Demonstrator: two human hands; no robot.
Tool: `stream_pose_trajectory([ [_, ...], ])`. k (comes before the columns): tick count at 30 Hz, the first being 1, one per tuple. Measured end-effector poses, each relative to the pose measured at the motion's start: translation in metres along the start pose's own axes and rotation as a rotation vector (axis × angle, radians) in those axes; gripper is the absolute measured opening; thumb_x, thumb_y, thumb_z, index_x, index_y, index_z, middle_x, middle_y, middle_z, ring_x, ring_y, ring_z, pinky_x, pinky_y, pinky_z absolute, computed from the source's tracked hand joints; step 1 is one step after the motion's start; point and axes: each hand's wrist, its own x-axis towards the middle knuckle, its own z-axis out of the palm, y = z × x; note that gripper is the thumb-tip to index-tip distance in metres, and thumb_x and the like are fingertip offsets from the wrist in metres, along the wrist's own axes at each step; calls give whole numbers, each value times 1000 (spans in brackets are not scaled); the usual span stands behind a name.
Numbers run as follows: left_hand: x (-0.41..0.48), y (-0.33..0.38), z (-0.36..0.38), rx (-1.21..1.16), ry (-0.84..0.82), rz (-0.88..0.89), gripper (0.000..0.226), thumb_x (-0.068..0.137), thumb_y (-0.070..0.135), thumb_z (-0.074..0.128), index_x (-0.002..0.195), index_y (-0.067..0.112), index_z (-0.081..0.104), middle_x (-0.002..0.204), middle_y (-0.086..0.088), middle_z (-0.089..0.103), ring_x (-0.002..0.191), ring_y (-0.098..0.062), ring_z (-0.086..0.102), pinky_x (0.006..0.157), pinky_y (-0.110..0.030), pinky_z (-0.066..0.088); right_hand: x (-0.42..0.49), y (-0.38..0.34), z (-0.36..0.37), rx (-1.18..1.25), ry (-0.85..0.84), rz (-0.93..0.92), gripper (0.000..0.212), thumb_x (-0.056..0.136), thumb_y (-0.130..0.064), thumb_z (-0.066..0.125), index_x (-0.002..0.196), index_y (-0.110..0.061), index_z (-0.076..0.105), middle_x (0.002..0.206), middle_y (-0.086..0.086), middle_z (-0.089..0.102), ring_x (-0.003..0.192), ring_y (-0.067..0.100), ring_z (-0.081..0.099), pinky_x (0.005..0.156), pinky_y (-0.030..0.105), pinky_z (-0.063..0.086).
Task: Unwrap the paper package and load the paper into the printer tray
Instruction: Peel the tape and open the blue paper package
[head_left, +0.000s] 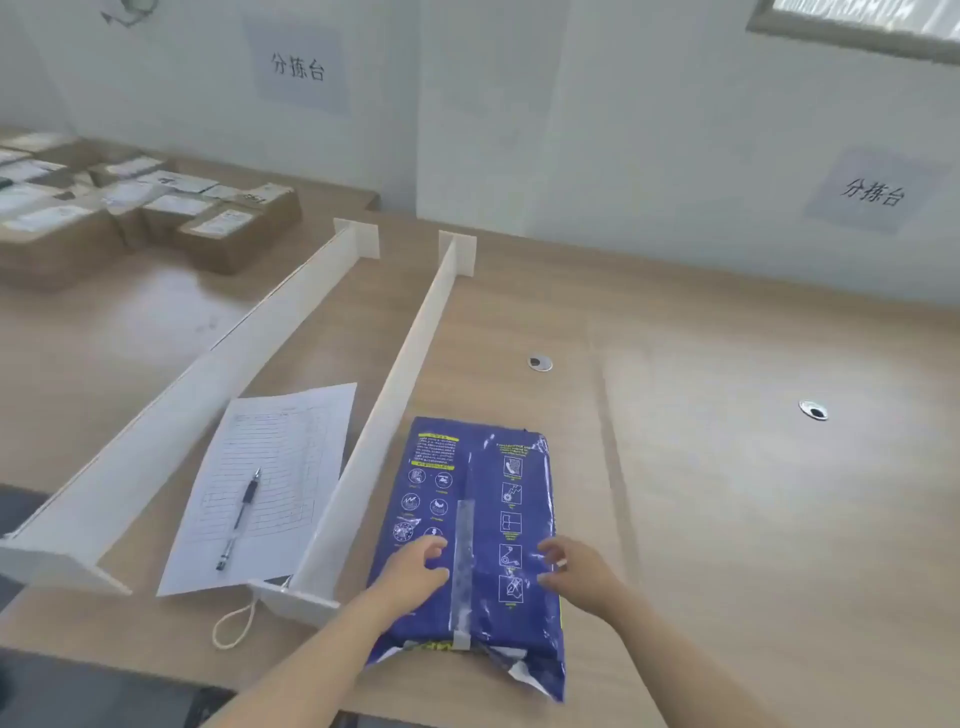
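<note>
A blue paper package (480, 488) with white icons and a taped centre seam lies flat on the wooden table (727, 467), near its front edge. Its near end flap is loose and partly torn open. My left hand (415, 569) rests on the wrapper just left of the seam, fingers curled against the plastic. On the right side of the seam my right hand (576, 569) lies with its fingertips bent onto the wrapper. Neither hand has lifted the package. No printer or tray is in view.
A white divider board (384, 415) runs along the package's left side; a second one (208, 384) stands further left. Between them lie a printed form (270, 483) and a pen (240, 519). Cardboard boxes (156, 218) sit far left. Two cable holes (540, 362) (813, 410) dot the table.
</note>
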Motion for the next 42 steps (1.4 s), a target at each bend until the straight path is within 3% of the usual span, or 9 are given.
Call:
stream_pose_trajectory([
  [5, 17, -4, -11, -16, 81, -31, 44, 88, 6, 54, 131, 12, 46, 140, -6, 49, 127, -19, 45, 103, -28, 38, 40, -17, 7, -49, -26, -48, 36, 86, -12, 58, 122, -12, 55, 119, 12, 59, 91, 14, 47, 84, 22, 42],
  [10, 31, -8, -19, -44, 129, -57, 46, 88, 4, 55, 132, 12, 45, 141, -7, 47, 127, -18, 45, 93, -20, 39, 78, -33, 16, -44, -20, -91, 35, 86, -9, 56, 121, -10, 57, 100, 5, 50, 90, 15, 47, 86, 25, 44],
  [14, 40, -9, -21, -42, 118, -49, 45, 87, 9, 58, 131, 15, 46, 138, -3, 49, 115, -10, 45, 85, -19, 42, 99, -44, 15, -60, -16, -116, 33, 87, -12, 57, 120, -10, 57, 105, 9, 54, 100, 23, 54, 91, 30, 46],
  [17, 44, -9, -22, -15, 106, -54, 47, 86, 11, 62, 130, 17, 46, 131, -2, 48, 109, -9, 44, 85, -22, 45, 109, -48, 15, -64, -24, -117, 31, 88, -15, 58, 119, -11, 58, 115, 13, 57, 106, 26, 56, 87, 26, 44],
  [21, 50, -9, -26, 27, 83, -32, 52, 81, 12, 68, 128, 19, 47, 127, 0, 44, 104, -8, 44, 78, -15, 43, 119, -51, 20, -98, -21, -139, 28, 88, -21, 60, 115, -14, 60, 119, 13, 59, 89, 16, 51, 80, 22, 40],
  [28, 58, -10, -29, 119, 64, 9, 55, 76, 13, 71, 127, 22, 50, 129, -3, 42, 118, -17, 43, 102, -25, 39, 121, -54, 31, -143, 53, -107, 16, 85, -25, 63, 98, -18, 68, 101, 4, 47, 84, 17, 53, 84, 32, 50],
  [31, 59, -11, -30, 117, 51, 6, 52, 78, 14, 69, 126, 24, 51, 130, -1, 40, 122, -17, 41, 105, -28, 39, 120, -57, 33, -159, 53, -103, 14, 87, -21, 61, 96, -14, 70, 110, 9, 52, 95, 25, 59, 84, 32, 49],
  [38, 56, -7, -32, 145, 16, 15, 51, 80, 14, 67, 126, 23, 51, 129, -5, 40, 123, -20, 41, 108, -31, 37, 98, -58, 27, -173, 12, -186, 18, 90, -19, 58, 94, -8, 72, 114, 12, 59, 91, 20, 54, 86, 28, 45],
  [42, 49, -4, -30, 177, -21, 24, 51, 81, 14, 66, 129, 19, 49, 131, -8, 41, 123, -23, 40, 109, -33, 36, 76, -56, 29, -195, -9, -228, 19, 91, -20, 59, 99, -7, 70, 116, 12, 57, 104, 24, 55, 93, 31, 44],
])
